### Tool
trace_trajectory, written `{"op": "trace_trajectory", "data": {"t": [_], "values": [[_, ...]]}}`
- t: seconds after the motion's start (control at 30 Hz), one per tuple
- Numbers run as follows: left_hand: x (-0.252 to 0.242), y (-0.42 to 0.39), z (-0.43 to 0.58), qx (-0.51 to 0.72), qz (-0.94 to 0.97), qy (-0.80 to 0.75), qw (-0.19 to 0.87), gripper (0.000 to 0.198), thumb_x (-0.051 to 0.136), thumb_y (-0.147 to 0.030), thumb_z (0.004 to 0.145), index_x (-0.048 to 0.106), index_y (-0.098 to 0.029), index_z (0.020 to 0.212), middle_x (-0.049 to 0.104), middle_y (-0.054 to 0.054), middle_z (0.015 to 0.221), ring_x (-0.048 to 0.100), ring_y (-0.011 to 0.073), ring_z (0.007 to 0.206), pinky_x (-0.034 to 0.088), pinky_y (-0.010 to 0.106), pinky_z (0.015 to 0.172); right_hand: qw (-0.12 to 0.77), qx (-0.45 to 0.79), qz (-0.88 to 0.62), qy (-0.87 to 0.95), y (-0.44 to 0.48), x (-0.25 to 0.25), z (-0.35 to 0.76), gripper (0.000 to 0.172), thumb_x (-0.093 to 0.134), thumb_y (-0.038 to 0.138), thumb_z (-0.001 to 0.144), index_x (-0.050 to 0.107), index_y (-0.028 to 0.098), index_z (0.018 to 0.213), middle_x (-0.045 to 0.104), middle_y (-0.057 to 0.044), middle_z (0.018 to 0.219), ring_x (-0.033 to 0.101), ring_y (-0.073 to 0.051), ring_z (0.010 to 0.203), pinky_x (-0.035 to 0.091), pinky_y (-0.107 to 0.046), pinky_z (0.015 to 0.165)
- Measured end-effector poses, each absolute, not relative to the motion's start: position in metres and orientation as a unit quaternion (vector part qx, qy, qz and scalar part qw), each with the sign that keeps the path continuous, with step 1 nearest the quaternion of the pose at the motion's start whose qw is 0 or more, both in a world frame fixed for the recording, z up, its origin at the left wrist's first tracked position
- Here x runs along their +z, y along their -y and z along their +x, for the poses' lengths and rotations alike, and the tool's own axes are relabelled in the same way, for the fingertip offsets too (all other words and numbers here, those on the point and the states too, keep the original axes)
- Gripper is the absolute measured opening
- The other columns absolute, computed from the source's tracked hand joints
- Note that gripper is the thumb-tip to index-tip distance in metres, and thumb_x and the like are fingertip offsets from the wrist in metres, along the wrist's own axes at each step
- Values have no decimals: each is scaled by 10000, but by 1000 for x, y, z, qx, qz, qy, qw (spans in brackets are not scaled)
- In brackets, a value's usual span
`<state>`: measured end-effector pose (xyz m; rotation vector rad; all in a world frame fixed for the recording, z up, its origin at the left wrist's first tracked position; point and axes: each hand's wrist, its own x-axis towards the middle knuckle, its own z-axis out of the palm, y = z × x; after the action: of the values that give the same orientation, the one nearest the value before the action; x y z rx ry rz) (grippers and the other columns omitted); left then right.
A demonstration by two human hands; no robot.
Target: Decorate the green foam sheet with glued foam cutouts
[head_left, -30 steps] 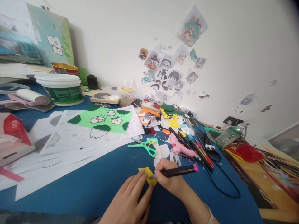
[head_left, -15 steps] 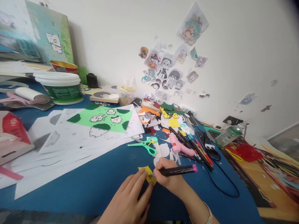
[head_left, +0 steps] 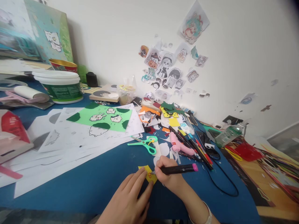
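A small yellow piece of paper [head_left: 151, 177] lies on the blue table with a small reddish mark drawn on it. My left hand [head_left: 130, 194] rests over its left side, fingers stretched out and fingertips pressing the paper down. Pinched in my right hand [head_left: 169, 175] is a black marker [head_left: 179, 169] with a pink end, its tip at the paper beside the mark. Green-handled scissors [head_left: 148, 143] lie just beyond both hands, their blades slightly apart. A pink glue gun [head_left: 179, 145] is right of the scissors.
Several pens [head_left: 202, 152] and a black cable [head_left: 223, 189] lie to the right. Paper scraps [head_left: 149, 115] pile up behind. At left are white sheets [head_left: 70, 146], a green card with cut-out drawings [head_left: 107, 113] and a white-lidded tub [head_left: 62, 90]. A bottle [head_left: 230, 135] stands at right.
My right hand and the marker have shifted very slightly right, and more of the reddish mark shows. My left hand stays in place on the paper.
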<state>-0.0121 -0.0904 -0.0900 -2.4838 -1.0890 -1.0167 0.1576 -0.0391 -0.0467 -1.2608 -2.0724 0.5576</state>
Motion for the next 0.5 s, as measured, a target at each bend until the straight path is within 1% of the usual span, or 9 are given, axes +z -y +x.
{"op": "trace_trajectory", "data": {"t": [0.2,0.5], "values": [[-88,92,-13,-340,-854,372,129,326,473,-243,823,587,-197,1124,599,115,1137,522,250,1091,489,374,867,335,234,-466,785,41,-46,158,189,436,229,694,306,216,558,377,55,477,363,-88,439,286,-200,429],[-87,94,-14,-330,-858,373,127,309,479,-253,829,589,-197,1112,596,122,1140,532,260,1082,491,383,861,339,239,-462,784,40,-48,158,194,426,225,712,286,220,576,362,57,488,340,-90,447,277,-209,438]]}}
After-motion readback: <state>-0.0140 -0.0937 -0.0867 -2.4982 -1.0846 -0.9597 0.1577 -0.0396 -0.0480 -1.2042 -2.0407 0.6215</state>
